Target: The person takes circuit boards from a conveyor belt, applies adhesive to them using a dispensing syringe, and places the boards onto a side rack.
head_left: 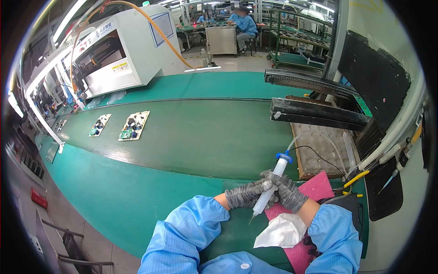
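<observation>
Both hands meet in front of the torso (244, 264), fingers curled in a closed two-handed grip. The left hand (248, 194), in a grey knitted glove, points inward to the right; its forearm rises from lower left. The right hand (292, 192), likewise gloved, angles up and to the left, its forearm rising from lower right. Bare skin shows at the left wrist (222, 201) and right wrist (309, 212), between glove and blue sleeve.
</observation>
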Motion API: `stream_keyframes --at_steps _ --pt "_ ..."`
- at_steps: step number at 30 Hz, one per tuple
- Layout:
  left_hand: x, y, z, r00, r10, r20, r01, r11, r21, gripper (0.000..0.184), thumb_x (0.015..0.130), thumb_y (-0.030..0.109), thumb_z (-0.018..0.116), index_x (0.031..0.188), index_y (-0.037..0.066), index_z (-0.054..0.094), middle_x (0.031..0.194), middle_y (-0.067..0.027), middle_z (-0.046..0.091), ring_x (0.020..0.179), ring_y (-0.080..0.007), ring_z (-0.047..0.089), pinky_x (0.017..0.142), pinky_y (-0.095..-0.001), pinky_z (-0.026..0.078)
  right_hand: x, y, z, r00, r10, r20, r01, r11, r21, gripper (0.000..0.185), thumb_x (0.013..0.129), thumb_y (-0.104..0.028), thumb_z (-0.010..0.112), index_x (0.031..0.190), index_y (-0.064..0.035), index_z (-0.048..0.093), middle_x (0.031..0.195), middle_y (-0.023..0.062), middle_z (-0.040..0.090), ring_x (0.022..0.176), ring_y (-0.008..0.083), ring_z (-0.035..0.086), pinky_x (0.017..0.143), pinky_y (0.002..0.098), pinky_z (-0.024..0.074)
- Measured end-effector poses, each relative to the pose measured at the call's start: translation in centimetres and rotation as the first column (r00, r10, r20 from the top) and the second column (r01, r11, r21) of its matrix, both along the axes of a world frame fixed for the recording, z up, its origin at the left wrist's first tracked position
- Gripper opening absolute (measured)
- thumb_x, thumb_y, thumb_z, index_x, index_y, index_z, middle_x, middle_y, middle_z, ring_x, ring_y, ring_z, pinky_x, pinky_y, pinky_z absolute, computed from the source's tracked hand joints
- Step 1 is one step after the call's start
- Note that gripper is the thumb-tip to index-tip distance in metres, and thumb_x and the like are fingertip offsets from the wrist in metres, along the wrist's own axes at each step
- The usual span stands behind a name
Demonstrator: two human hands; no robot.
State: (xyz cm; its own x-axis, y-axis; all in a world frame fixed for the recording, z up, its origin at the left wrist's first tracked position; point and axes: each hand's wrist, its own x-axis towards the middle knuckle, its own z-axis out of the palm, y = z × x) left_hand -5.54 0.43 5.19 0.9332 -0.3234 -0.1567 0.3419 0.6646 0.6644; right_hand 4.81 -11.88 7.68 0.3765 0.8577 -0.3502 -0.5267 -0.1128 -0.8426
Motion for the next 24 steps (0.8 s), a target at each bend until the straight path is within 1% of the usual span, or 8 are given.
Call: stream_keyframes --at_steps 6,10,13,18,21,24 --pt "-0.19 -0.06 0.58 1.000 0.011 -0.017 -0.011 1.000 0.026 0.053 0.077 0.042 0.060 0.112 0.008 0.041 0.096 -0.0105 0.052 0.085 -0.0186 0.054 0.070 -0.0310 0.048 0.10 -0.03 -0.20 1.000 0.004 0.005 -0.004 1.000 0.013 0.032 0.082 -0.030 0.054 0.102 -0.0046 0.052 0.077 0.0043 0.054 0.057 0.0111 0.053 0.043 0.0205 0.0425" --pt "-0.05 0.02 0.12 1.000 -0.001 0.003 0.000 1.000 0.010 0.051 0.077 0.041 0.059 0.112 0.009 0.041 0.096 -0.0106 0.053 0.085 -0.0186 0.054 0.070 -0.0309 0.048 -0.03 0.04 -0.25 1.000 -0.012 0.014 0.012 1.000 0.014 0.033 0.082 -0.031 0.054 0.102 -0.0042 0.052 0.077 0.0046 0.054 0.058 0.0115 0.053 0.044 0.0209 0.0429" --pt "0.01 0.09 -0.24 1.000 -0.007 0.012 0.007 1.000 -0.002 0.050 0.077 0.041 0.059 0.111 0.009 0.042 0.096 -0.0106 0.053 0.085 -0.0186 0.054 0.070 -0.0308 0.048 -0.04 -0.02 0.16 1.000 0.014 0.021 -0.014 1.000 0.006 0.034 0.081 -0.031 0.055 0.102 -0.0040 0.051 0.076 0.0048 0.054 0.058 0.0119 0.053 0.045 0.0211 0.0429" --pt "-0.14 0.03 0.12 1.000 0.007 -0.001 -0.007 1.000 0.006 0.049 0.078 0.041 0.059 0.111 0.009 0.043 0.096 -0.0105 0.053 0.085 -0.0186 0.054 0.070 -0.0303 0.048 -0.15 -0.02 0.29 1.000 0.000 0.028 0.000 1.000 -0.007 0.035 0.081 -0.031 0.055 0.102 -0.0040 0.051 0.076 0.0046 0.054 0.057 0.0110 0.052 0.044 0.0204 0.0416" --pt "-0.29 -0.32 0.52 0.999 0.052 0.007 -0.053 0.998 0.043 0.051 0.078 0.045 0.056 0.108 0.006 0.045 0.090 -0.0101 0.054 0.076 -0.0178 0.056 0.067 -0.0298 0.049 -0.20 0.03 0.24 0.999 -0.011 0.036 0.011 1.000 -0.005 0.035 0.081 -0.031 0.055 0.102 -0.0040 0.051 0.075 0.0043 0.054 0.056 0.0106 0.052 0.043 0.0200 0.0413" --pt "-0.22 -0.30 0.50 0.999 0.053 -0.005 -0.053 0.997 0.060 0.052 0.077 0.045 0.057 0.108 0.006 0.044 0.090 -0.0101 0.054 0.076 -0.0178 0.056 0.067 -0.0299 0.049 -0.14 0.07 0.00 1.000 -0.007 0.021 0.007 1.000 0.013 0.035 0.080 -0.032 0.056 0.102 -0.0040 0.051 0.073 0.0041 0.054 0.054 0.0104 0.051 0.041 0.0201 0.0404"
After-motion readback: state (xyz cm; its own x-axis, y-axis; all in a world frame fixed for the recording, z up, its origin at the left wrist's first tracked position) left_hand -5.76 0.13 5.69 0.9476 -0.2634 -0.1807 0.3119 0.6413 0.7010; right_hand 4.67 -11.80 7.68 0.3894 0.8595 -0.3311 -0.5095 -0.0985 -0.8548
